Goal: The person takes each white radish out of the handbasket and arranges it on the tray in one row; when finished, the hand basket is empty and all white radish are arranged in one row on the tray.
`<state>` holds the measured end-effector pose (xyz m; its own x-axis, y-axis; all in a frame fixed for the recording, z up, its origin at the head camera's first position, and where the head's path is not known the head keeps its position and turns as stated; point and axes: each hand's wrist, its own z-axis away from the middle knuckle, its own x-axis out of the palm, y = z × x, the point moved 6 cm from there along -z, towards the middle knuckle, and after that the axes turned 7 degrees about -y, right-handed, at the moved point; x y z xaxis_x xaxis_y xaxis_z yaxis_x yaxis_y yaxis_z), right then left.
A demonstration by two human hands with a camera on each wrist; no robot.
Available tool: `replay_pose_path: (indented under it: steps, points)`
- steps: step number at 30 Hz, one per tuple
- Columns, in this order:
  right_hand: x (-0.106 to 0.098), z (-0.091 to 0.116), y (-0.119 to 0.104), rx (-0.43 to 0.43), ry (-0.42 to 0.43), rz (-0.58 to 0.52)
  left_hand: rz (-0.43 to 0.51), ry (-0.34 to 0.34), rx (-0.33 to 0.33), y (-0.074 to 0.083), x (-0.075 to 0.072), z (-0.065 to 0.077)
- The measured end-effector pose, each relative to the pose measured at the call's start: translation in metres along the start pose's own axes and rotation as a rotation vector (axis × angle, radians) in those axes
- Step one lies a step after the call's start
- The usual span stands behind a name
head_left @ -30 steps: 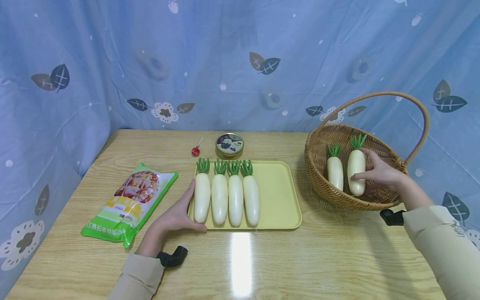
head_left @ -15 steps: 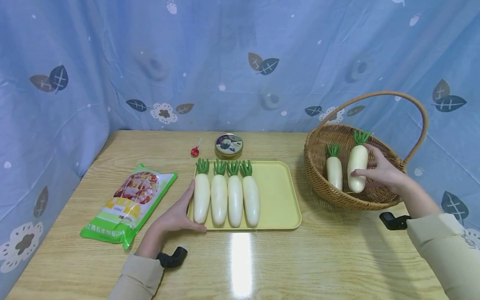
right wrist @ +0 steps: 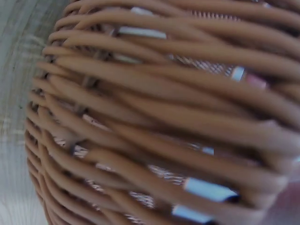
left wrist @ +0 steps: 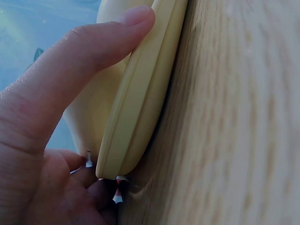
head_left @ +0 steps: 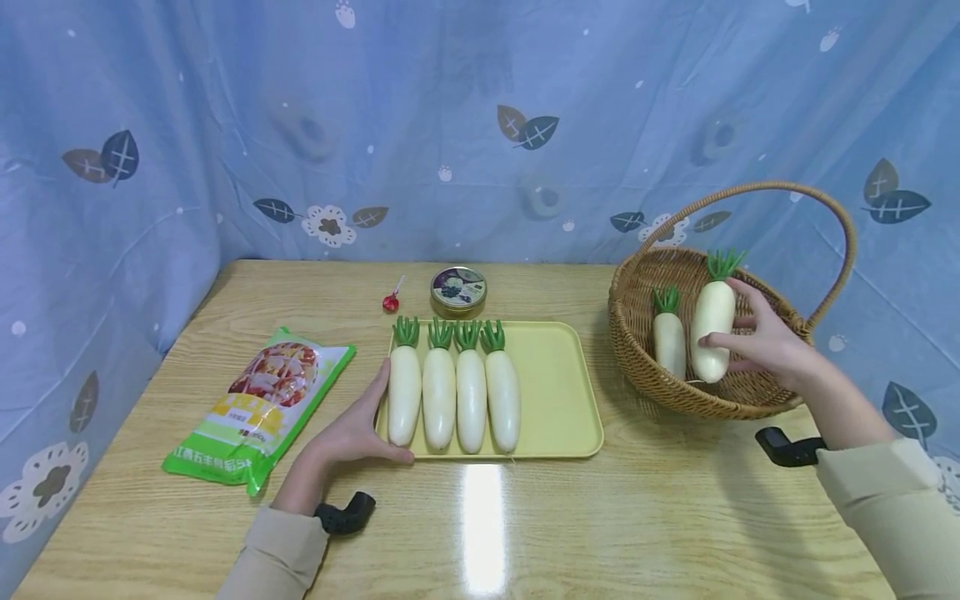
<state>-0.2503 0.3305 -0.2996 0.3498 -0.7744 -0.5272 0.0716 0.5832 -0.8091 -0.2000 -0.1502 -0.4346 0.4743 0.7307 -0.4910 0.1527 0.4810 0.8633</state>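
My right hand [head_left: 768,340] grips a white radish [head_left: 714,321] with green stem stubs, raised inside the wicker basket [head_left: 637,367]. Another white radish [head_left: 670,342] lies to its left in the basket. At the near left corner of the yellow tray [head_left: 558,392], my left hand [head_left: 352,429] holds the rim, thumb along the near edge and fingers at the left side. The left wrist view shows the thumb [left wrist: 93,44] over the tray's edge [left wrist: 136,103]. Several white radishes [head_left: 470,400] stand side by side on the tray. In the right wrist view, basket weave [right wrist: 154,103] hides the hand.
A green-and-white food bag [head_left: 258,408] lies left of the tray. Behind the tray are a round tin [head_left: 458,292] and a red lollipop [head_left: 392,302]. The basket's tall handle [head_left: 780,185] arches over its opening. A blue curtain [head_left: 420,125] hangs behind the wooden table [head_left: 600,533].
My right hand has closed more around the right-hand radish and lifted it slightly up within the basket. My left hand stays at the tray's corner.
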Motion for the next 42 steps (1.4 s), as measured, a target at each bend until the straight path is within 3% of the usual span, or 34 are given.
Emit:
replay_pose_path:
  steps: [15, 42]
  points:
    - [-0.002, 0.006, -0.015, 0.007, 0.059, -0.01, 0.006, 0.004, 0.003, 0.0, 0.0, 0.0]
    - [0.033, 0.02, -0.04, -0.109, -0.002, -0.029, 0.007, 0.003, 0.004, 0.002, 0.0, 0.0]
